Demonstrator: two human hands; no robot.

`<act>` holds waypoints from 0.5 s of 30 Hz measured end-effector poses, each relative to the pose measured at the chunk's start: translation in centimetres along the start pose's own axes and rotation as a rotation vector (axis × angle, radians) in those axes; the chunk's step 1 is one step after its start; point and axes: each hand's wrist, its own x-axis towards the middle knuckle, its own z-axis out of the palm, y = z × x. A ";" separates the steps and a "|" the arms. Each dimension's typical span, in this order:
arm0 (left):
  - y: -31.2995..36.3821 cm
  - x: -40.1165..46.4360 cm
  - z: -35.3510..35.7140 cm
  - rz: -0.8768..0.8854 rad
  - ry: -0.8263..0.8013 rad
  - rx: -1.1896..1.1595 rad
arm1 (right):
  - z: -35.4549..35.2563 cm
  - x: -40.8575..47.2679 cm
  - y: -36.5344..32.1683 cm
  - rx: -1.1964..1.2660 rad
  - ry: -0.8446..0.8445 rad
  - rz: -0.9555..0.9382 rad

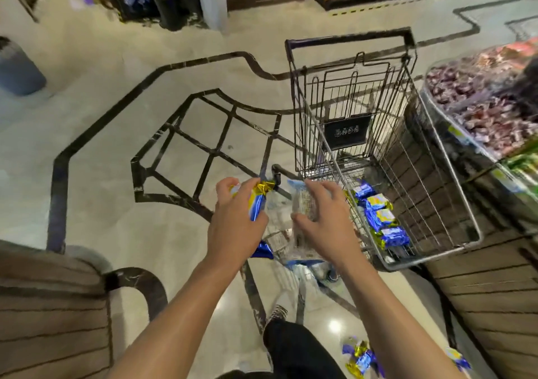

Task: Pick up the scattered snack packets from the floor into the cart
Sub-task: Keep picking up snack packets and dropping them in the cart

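Left hand [233, 218] pinching blue-gold packet [257, 201], right hand [323, 218] curled round clear bag [294, 227], contents blurred, cart [407, 180] at 2 o'clock holding packets [381, 218], loose packets [361, 358] on floor [116, 116] at 5 o'clock, partly cut off.

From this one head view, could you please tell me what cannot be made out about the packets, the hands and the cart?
- Clear packet between the hands: print blurred, contents unreadable.
- Right hand: its back faces the camera, so its grip on that packet is hidden.
- Blue-and-gold packet: mostly covered by the left hand.
- Floor packets: partly hidden behind the right forearm.
- Cart: black sign too small to read.
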 end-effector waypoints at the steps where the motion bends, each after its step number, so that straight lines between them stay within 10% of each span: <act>1: 0.6 1.6 0.5 0.007 -0.009 0.002 | -0.4 1.4 0.3 0.005 0.012 0.013; 15: 7.7 19.7 6.4 0.177 -0.189 0.000 | -5.4 16.1 3.2 0.049 0.185 0.208</act>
